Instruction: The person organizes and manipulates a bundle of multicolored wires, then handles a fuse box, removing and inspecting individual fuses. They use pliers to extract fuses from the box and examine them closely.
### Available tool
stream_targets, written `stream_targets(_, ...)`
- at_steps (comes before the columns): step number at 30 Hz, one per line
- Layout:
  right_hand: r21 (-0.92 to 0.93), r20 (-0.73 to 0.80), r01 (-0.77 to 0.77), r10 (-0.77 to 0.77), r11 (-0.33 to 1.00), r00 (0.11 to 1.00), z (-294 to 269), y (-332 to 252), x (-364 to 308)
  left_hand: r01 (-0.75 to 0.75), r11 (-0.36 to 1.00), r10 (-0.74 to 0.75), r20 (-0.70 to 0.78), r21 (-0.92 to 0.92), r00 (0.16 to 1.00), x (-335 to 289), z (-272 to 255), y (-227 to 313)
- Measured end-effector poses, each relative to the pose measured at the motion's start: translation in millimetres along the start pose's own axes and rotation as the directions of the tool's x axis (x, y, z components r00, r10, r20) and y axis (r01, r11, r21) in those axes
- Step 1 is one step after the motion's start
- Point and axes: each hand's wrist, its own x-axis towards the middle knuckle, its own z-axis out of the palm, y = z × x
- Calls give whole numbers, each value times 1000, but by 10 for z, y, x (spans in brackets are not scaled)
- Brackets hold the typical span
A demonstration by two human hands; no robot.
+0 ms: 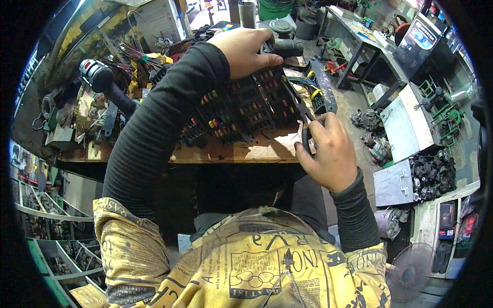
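A black fuse box (244,109) with rows of red, yellow and orange fuses lies tilted on the wooden bench top. My left hand (247,51) reaches over it and is closed at its far edge, thumb pointing right. Beside those fingertips is a black cylindrical part (287,47); the fingers partly hide what they grip there. My right hand (331,151) is closed round a pair of pliers (306,134) with dark handles. The plier jaws point up and left, against or close to the right edge of the fuse box; contact is hard to tell.
The bench front edge (236,155) runs before me. Bundled wires (141,57) and a dark cylindrical tool (100,77) lie to the left; more wires (313,86) lie right of the box. On the right stand a metal workbench (367,38), loose parts (377,149) and a fan (412,272).
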Motion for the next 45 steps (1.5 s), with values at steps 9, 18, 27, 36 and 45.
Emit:
stream_targets(9, 39, -23, 2, -1, 999, 1000, 44, 26, 8, -13, 1000, 13, -10, -6, 1000, 6, 17, -24)
stream_targets(18, 74, -38, 22, -19, 997, 999, 80, 41, -4, -27, 999, 29, 75, -22, 997, 18, 37, -1)
stream_targets(27, 143, -36, -19, 25, 990, 999, 61, 25, -125, -89, 996, 90, 101, -17, 991, 19, 79, 70)
stream_targets(36, 186, -19, -80, 85, 979, 996, 26, -37, -189, -93, 996, 93, 71, -10, 993, -29, 65, 140)
stream_targets(45, 125, -19, -94, 97, 988, 995, -58, -93, -217, -138, 990, 139, 33, -15, 990, -27, 101, 167)
